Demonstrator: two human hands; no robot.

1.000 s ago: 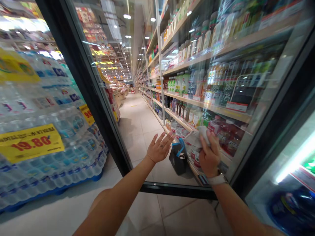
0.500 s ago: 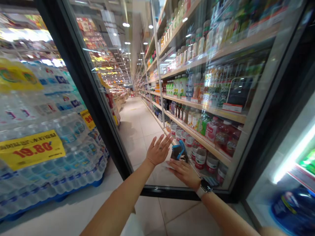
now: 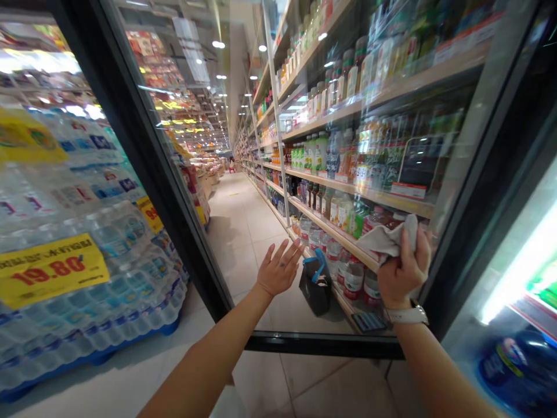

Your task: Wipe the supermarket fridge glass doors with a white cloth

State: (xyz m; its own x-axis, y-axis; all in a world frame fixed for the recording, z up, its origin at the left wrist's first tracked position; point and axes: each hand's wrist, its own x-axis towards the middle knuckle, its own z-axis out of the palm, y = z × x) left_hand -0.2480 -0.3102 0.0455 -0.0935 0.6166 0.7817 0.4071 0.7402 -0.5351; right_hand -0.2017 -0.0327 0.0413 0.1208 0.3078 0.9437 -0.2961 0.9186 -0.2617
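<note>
A glass door (image 3: pixel 256 255) with a black frame (image 3: pixel 322 343) stands before me. My left hand (image 3: pixel 278 270) lies against the pane with its fingers spread and nothing in them. Farther right, my right hand (image 3: pixel 404 264) grips a light grey cloth (image 3: pixel 389 237) at the glass; its wrist wears a white-strapped watch. The cloth's loose end points left. Through the pane, a dark bag (image 3: pixel 317 293) with blue handles shows on the floor between the two hands, beside the shelves.
Behind the glass, shelves (image 3: pixel 359 252) full of drink bottles run along an aisle (image 3: pixel 235 215). Stacked water packs (image 3: pixel 65 278) with a yellow price sign (image 3: pixel 54 267) stand at the left. A lit white strip (image 3: pixel 517 278) and a large blue bottle (image 3: pixel 517 368) are at the right.
My right hand has moved right and up from beside the left hand, and the grey cloth now shows in it. The left hand stays nearly in place. The bag is uncovered.
</note>
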